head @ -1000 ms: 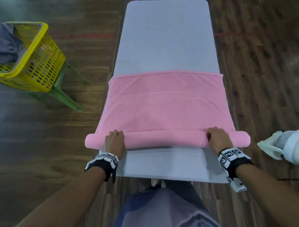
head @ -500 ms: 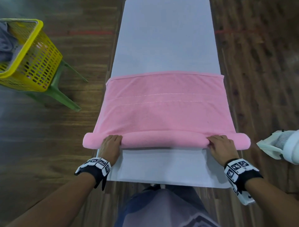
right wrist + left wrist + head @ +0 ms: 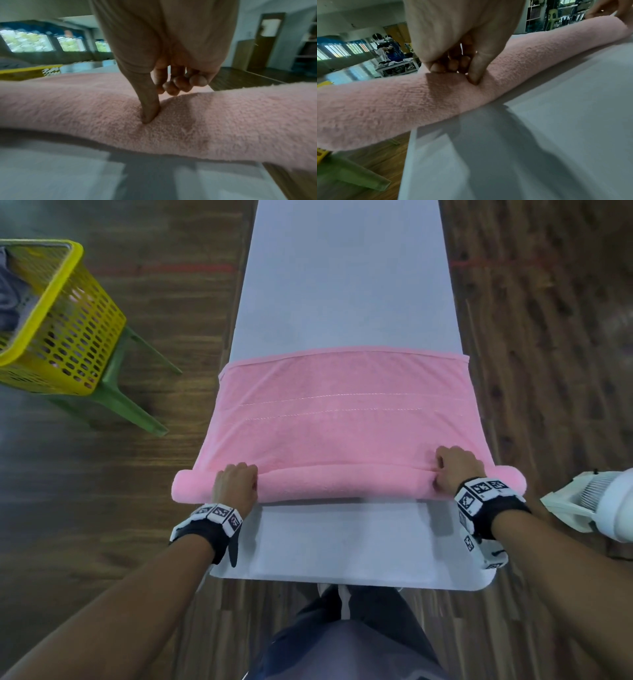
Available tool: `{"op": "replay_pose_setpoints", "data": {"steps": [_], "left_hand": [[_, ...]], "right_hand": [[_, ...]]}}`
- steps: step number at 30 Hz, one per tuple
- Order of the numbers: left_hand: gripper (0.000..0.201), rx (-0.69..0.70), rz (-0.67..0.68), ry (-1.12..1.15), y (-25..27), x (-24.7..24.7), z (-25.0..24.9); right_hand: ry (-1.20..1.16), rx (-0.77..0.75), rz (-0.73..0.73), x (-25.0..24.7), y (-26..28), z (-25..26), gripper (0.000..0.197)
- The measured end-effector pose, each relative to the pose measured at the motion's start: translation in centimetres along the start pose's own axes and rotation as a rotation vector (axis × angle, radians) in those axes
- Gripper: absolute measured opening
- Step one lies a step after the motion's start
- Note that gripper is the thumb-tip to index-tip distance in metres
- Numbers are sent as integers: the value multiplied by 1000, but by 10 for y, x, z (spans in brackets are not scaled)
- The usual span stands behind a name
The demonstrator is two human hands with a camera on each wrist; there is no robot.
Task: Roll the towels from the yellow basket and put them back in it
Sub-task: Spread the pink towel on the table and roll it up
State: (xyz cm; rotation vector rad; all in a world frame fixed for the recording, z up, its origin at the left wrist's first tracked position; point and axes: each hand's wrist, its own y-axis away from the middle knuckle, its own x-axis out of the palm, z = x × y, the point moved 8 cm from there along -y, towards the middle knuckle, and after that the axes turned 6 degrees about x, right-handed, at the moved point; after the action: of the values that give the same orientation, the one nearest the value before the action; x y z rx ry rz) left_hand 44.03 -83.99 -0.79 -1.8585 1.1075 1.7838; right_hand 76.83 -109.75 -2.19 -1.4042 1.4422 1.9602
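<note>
Pink terry towel [image 3: 342, 419] lies across narrow grey padded surface [image 3: 346, 285], near end rolled, roll ends overhanging both long edges. Left hand [image 3: 236, 484] & right hand [image 3: 457, 465] grip roll, fingers curled over, thumbs pressed in. Far half of surface bare. Yellow plastic mesh basket [image 3: 68, 337] well apart, on floor to the left.

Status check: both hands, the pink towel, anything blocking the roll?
Left hand and right hand both grip the rolled edge. Pink towel partly rolled on the white table. Path ahead clear.
</note>
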Motion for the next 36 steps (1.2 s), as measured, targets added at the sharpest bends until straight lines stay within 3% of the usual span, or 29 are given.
{"op": "replay_pose_setpoints", "data": {"steps": [3, 7, 12, 17, 22, 30, 33, 36], "left_hand": [[23, 19, -99, 42, 18, 9, -5], [36, 13, -226, 134, 42, 13, -11], [50, 76, -225, 154, 44, 17, -8], [40, 96, -195, 139, 27, 6, -8], [40, 144, -148, 58, 27, 9, -6], [41, 205, -115, -30, 83, 28, -10], [38, 194, -47, -43, 94, 37, -7], [25, 171, 43, -51, 80, 36, -1]], "right_hand": [[-17, -102, -13, 9, 9, 8, 23], [-46, -236, -249, 24, 32, 4, 14], [-134, -315, -364, 39, 53, -8, 42], [-303, -276, -414, 30, 49, -12, 42], [-260, -306, -431, 26, 54, -12, 38], [-77, -336, -422, 60, 106, -32, 29], [31, -316, -380, 66, 113, -39, 43], [84, -244, -241, 70, 99, -38, 36]]}}
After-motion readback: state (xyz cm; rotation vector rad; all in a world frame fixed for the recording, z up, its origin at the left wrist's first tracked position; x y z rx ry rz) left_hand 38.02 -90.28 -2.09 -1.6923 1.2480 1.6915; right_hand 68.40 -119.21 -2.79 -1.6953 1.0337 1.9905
